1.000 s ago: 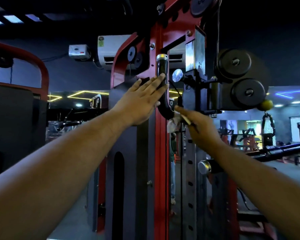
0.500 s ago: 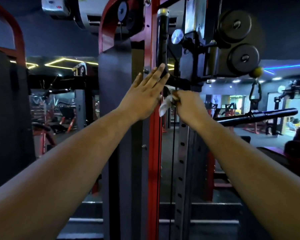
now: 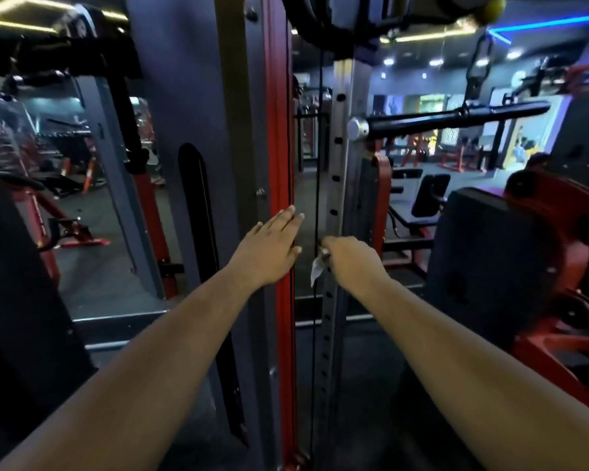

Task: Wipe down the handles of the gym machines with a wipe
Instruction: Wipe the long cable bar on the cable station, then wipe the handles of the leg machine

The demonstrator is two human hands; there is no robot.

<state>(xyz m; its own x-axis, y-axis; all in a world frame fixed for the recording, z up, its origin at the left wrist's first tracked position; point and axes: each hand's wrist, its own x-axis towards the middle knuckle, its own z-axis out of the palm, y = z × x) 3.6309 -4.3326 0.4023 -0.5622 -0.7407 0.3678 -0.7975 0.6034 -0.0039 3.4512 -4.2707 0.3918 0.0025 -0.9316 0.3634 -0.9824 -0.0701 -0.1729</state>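
- Left hand (image 3: 269,248), fingers straight and together, lies flat with its palm toward the tall red steel upright (image 3: 279,137) of the cable machine, fingertips overlapping the post's edge; whether it presses the metal I cannot tell.
- Just right of it, a thin black cable (image 3: 317,164) runs straight down in front of the opening between the posts.
- Right hand (image 3: 349,258) is curled into a pinch, grasping a small crumpled white wipe (image 3: 317,271); the wipe hangs down from the fingers, right beside the cable.
- Behind the wipe stands a grey metal column with a row of adjustment holes (image 3: 334,198).
- Farther right, above both hands, a long black straight bar handle with a silver end cap (image 3: 456,117) hangs level, well apart from the wipe.
- At the far right sits a dark padded seat on a red frame (image 3: 483,253).
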